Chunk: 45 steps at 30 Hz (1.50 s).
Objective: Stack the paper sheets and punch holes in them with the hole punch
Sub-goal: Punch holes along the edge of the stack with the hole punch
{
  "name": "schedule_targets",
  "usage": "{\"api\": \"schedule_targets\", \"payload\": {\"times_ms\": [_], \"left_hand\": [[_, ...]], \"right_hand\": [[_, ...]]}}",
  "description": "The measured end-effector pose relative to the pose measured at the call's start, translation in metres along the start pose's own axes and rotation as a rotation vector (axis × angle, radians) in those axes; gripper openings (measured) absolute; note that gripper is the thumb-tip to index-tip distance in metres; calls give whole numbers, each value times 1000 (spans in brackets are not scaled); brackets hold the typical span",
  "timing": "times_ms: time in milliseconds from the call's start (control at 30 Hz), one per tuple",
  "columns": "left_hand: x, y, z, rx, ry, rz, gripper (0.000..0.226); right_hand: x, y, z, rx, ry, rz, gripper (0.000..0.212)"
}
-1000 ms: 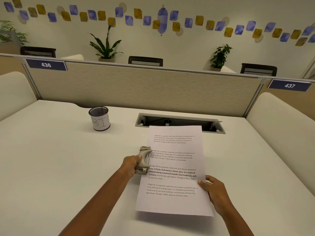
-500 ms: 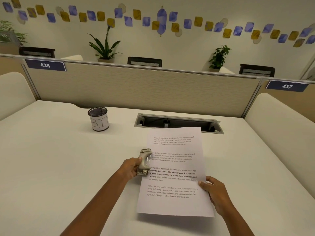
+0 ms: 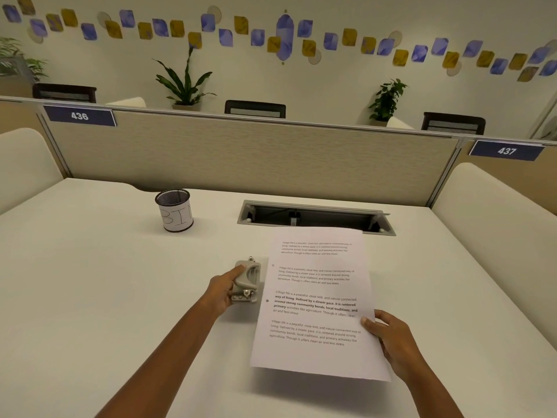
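Note:
A stack of white printed paper sheets point(image 3: 316, 300) is held slightly above the white desk point(image 3: 90, 297), its near edge lifted. Two small punched holes show near its left margin. My right hand point(image 3: 388, 336) pinches the stack's right edge, thumb on top. A grey metal hole punch point(image 3: 246, 285) stands on the desk just left of the sheets, apart from them. My left hand point(image 3: 223, 289) grips the punch from its left side, thumb on its top.
A black mesh cup labelled BIN point(image 3: 174, 210) stands at the back left of the desk. An open cable slot point(image 3: 313, 217) lies behind the sheets. A beige partition point(image 3: 256, 155) closes the far side, and padded side panels flank the desk.
The punch has come off the sheets' left edge and now sits a little to the left of them. Two holes are now visible in the margin. The right hand keeps its hold.

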<state>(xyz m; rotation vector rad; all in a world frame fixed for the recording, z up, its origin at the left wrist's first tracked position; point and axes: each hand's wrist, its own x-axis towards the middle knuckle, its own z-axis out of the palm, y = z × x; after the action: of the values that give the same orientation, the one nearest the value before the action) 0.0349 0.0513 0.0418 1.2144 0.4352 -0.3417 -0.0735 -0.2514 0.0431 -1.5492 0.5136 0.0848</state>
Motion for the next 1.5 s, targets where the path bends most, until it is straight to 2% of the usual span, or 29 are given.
{"api": "schedule_targets", "payload": {"times_ms": [400, 700, 800, 967, 1133, 1500], "left_hand": [[17, 13, -38, 193, 283, 70, 22], [22, 8, -56, 248, 365, 60, 27], [23, 12, -54, 377, 379, 89, 26], [19, 14, -50, 738, 416, 121, 28], [14, 10, -44, 999, 490, 167, 36], [9, 3, -37, 990, 575, 229, 34]], "right_hand": [[3, 4, -33, 94, 80, 14, 22], [5, 11, -35, 90, 96, 44, 25], [6, 13, -35, 85, 101, 52, 26], [7, 16, -33, 84, 106, 63, 29], [6, 15, -32, 81, 107, 70, 32], [-1, 14, -34, 91, 90, 51, 29]]}}
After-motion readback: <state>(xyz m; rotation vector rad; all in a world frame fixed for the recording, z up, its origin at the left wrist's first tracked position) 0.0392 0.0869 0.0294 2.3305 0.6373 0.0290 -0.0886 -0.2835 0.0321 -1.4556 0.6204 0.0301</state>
